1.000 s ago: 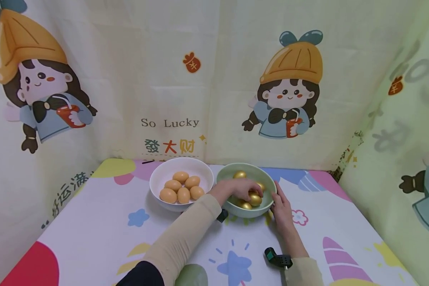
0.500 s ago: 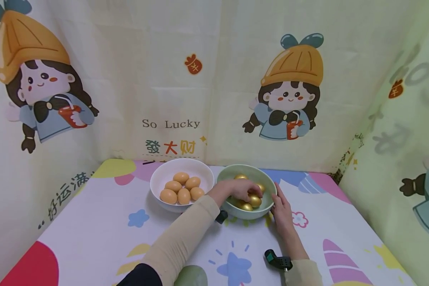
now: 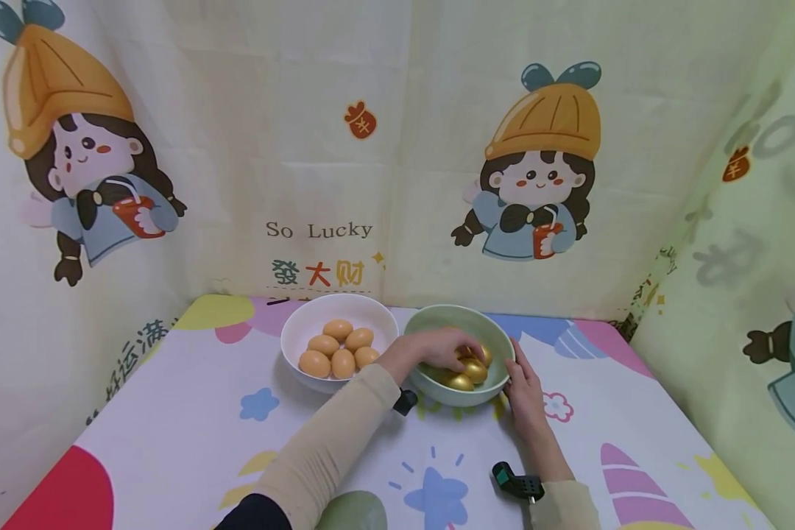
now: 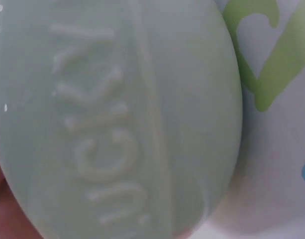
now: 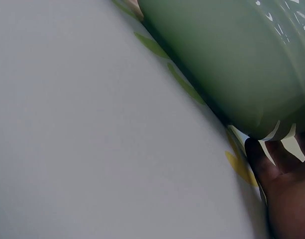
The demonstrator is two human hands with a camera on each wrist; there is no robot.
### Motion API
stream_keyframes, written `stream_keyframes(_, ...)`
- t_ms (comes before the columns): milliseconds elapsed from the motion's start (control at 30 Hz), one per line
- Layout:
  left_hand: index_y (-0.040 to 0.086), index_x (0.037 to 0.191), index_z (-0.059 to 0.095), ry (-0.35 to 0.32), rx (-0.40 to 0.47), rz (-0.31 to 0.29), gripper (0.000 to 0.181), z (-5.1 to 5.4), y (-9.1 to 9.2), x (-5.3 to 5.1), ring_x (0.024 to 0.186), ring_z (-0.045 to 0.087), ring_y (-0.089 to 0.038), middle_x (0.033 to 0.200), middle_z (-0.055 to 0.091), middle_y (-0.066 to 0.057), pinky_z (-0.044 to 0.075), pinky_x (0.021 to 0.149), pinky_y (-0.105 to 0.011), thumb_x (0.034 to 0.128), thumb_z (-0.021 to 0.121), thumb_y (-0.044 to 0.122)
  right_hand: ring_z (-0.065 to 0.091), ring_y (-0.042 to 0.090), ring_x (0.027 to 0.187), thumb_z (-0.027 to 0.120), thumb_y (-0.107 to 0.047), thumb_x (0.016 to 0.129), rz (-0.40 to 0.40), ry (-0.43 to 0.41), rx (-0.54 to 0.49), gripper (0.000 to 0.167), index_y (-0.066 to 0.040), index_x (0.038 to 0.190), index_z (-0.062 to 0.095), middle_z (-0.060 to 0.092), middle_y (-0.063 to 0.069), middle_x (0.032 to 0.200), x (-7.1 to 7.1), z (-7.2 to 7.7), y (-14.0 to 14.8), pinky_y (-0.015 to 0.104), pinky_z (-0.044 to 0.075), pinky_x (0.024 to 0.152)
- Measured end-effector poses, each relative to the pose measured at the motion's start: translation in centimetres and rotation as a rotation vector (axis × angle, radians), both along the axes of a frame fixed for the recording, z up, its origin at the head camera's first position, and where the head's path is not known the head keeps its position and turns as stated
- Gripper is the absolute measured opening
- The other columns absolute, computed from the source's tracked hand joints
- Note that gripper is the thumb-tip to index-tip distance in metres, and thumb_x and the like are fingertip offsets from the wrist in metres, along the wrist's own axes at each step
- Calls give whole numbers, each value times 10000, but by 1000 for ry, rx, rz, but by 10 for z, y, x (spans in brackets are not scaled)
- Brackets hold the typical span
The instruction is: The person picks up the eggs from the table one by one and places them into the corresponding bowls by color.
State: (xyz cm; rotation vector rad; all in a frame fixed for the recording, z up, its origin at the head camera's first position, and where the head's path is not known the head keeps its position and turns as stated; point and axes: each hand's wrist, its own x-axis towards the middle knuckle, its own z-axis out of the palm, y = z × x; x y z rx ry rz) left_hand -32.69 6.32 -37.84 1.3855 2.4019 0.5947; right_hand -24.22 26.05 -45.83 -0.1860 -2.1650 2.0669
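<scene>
A green bowl [image 3: 437, 316] holds several shiny gold eggs [image 3: 475, 371]. My left hand [image 3: 445, 349] reaches down into it from the left, its fingers bent among the eggs. The fingertips are partly hidden, so whether they pinch an egg does not show. At the bowl's right side, my right hand [image 3: 525, 390] grips the wall near the rim; in the right wrist view its fingers [image 5: 284, 157] lie against the outside. The left wrist view is filled by the bowl's outer wall [image 4: 192, 99], with raised letters on it.
Left of the green bowl, close beside it, stands a white bowl [image 3: 298, 324] with several brown eggs [image 3: 342, 364]. Both rest on a table with a colourful printed cover [image 3: 192, 442]. A printed cloth [image 3: 424, 147] hangs behind. Black camera mounts [image 3: 517, 482] sit at the wrists.
My left hand has shifted slightly inside the green bowl, and the far gold egg is now hidden behind it. The right hand stays at the bowl's side. The head view has tilted slightly.
</scene>
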Motion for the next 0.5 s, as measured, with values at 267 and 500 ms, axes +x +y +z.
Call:
stream_keyframes(267, 146, 1318, 653, -93, 59, 43, 382, 6, -12, 1, 1221, 543, -163, 1305, 626, 6, 394, 1047, -260, 942, 710, 103, 292, 243, 1462, 336, -312, 1104, 4, -8, 11, 544, -252, 1628, 199, 150, -24, 1670, 0, 1, 1, 366, 357, 1087)
stream_keyframes(500, 129, 1355, 620, -160, 145, 55, 424, 15, -22, 1, 1252, 534, -240, 1332, 617, -52, 420, 1043, -318, 937, 687, 99, 283, 269, 1467, 336, -311, 1104, 6, 12, 16, 548, -235, 1628, 196, 146, 0, 1672, 1, 0, 1, 392, 349, 1102)
